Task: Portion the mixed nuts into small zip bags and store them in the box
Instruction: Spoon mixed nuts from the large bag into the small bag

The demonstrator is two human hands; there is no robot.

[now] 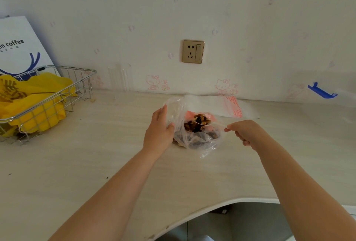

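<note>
A clear plastic bag (200, 142) of mixed nuts (194, 125) lies on the pale table, mouth up. My left hand (159, 131) grips the bag's left rim and holds it apart. My right hand (244, 131) pinches the handle of a clear plastic spoon (212, 124); its bowl lies in the nuts and carries a heap of them. Something pink (192, 114) shows behind the nuts inside the bag. A stack of small zip bags (215, 106) with red seal strips lies flat just behind, against the wall.
A wire basket (63, 94) with a yellow bag (38, 102) stands at the left; a white coffee paper bag (17, 48) leans behind it. A clear glass (120, 77) stands by the wall. A blue clip (320, 91) lies far right. The table's curved front edge (202, 212) is near me.
</note>
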